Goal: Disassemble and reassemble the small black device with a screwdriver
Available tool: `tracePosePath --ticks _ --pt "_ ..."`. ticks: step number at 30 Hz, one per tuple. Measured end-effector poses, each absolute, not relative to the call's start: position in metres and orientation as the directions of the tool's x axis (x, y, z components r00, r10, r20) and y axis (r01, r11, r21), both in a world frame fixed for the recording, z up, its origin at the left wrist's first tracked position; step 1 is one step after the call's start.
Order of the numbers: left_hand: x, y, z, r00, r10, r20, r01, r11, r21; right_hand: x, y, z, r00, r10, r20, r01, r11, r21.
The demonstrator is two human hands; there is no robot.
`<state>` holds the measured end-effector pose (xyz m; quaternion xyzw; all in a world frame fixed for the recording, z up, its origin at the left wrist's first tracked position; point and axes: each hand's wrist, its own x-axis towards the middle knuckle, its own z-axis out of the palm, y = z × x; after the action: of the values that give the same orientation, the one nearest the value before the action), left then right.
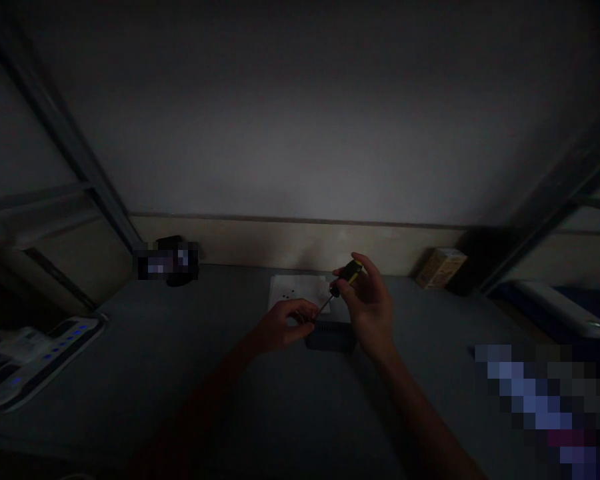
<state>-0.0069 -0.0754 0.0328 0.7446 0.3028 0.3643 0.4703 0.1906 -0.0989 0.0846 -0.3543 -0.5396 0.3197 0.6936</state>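
My right hand (375,313) is wrapped round the black and yellow handle of a screwdriver (351,270), which slants down to the left. Its thin shaft ends at the fingertips of my left hand (283,327). Those fingers are pinched together by the tip; whatever they hold is too small and dark to make out. Just below the tip, a dark box-shaped device (331,340) with a row of slots along its upper edge rests on the table. Behind it lies a white sheet of paper (305,285) with several tiny dark pieces on it.
The grey table (210,373) meets a pale wall at the back. A power strip (63,353) with blue lights and a plug is on the left. Dark, partly blurred items (180,267) stand back left, a small patterned box (440,268) back right. The scene is dim.
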Motion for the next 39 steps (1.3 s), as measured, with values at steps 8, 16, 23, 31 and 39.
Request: tracePosePath --ticks 8,16,23,31,39 --pt "-0.0081 -0.0740 0.0293 0.558 0.790 0.255 0.094 -0.366 0.926 0.1908 -0.0992 0.0851 0.214 0.847 0.487 -0.089 0.513 -0.854" --pt "-0.0072 -0.0750 0.0329 0.567 0.777 0.275 0.102 -0.397 0.912 0.1911 -0.1000 0.0873 0.206 0.851 0.484 -0.100 0.510 -0.854" --pt "-0.0075 -0.0750 0.0346 0.572 0.780 0.254 0.123 -0.387 0.914 0.1910 -0.1001 0.0886 0.207 0.856 0.475 -0.101 0.501 -0.859" --pt "-0.0078 -0.0735 0.0318 0.572 0.781 0.251 0.123 -0.385 0.915 0.1904 -0.0999 0.0885 0.209 0.848 0.487 -0.092 0.513 -0.853" --pt "-0.0077 -0.0739 0.0312 0.569 0.782 0.253 0.106 -0.375 0.921 0.1912 -0.0990 0.0864 0.195 0.838 0.509 -0.064 0.529 -0.846"
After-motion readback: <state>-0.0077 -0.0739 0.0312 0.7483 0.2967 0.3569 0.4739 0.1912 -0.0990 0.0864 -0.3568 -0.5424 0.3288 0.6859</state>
